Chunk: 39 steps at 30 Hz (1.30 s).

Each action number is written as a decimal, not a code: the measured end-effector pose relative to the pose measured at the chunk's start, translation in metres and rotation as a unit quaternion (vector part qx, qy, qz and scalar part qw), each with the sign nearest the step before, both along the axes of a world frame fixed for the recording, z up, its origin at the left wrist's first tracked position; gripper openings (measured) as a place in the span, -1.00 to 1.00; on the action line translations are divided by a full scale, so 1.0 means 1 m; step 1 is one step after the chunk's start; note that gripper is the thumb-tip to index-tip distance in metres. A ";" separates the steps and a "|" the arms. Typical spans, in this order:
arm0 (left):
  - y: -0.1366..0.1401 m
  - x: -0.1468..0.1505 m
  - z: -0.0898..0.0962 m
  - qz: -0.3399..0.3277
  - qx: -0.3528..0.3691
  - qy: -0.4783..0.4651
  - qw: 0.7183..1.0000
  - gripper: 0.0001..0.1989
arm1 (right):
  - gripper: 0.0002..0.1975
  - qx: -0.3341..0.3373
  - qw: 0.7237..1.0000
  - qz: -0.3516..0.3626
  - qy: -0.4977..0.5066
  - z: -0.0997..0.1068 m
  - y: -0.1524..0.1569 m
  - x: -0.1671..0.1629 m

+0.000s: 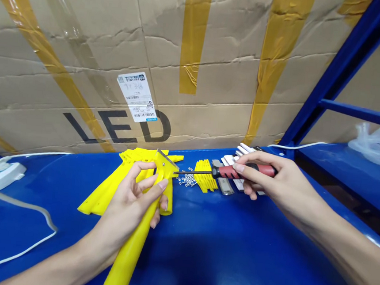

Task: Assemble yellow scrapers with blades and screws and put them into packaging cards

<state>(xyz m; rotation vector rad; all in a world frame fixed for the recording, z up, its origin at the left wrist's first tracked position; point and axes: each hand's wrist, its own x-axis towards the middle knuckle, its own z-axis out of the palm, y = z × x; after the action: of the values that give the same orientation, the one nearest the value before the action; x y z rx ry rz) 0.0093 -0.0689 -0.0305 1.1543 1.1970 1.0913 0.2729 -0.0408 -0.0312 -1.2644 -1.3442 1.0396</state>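
Observation:
My left hand (135,200) is closed around a yellow plastic scraper (128,257), its handle slanting down toward me. At the scraper's head a thin metal blade (169,155) shows along the upper edge. My right hand (273,176) grips a red and black screwdriver (227,172), held nearly level. Its tip meets the side of the scraper's head; whether it sits in a screw is too small to tell. Behind my left hand lie several more yellow scraper handles (102,192). Small silver screws or nuts (187,178) are scattered beyond the screwdriver's shaft, beside a row of small yellow plastic pieces (206,164).
Flat grey packets (226,188) and white strips (239,184) lie near my right hand. A large cardboard box (212,118) stands behind the blue table (233,253). A white power strip (3,177) and cable are at left, a blue metal frame (336,71) and clear tubing (377,145) at right.

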 end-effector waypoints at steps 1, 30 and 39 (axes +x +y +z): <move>0.001 0.000 0.000 0.001 -0.008 -0.006 1.000 -0.54 | -0.66 0.007 1.000 -0.007 0.011 0.000 0.001 0.004; 0.000 0.004 0.005 -0.020 -0.027 -0.027 0.999 -0.55 | -0.80 0.206 0.969 0.007 -0.140 0.006 -0.006 0.013; -0.003 0.006 0.001 0.001 -0.031 -0.037 0.999 -0.55 | -0.71 0.080 0.995 0.018 -0.062 0.008 -0.003 0.012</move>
<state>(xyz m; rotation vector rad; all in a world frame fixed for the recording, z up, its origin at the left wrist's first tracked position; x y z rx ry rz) 0.0150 -0.0715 -0.0293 1.0556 1.1667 1.0829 0.2846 -0.0437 -0.0230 -1.2039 -1.5184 0.8697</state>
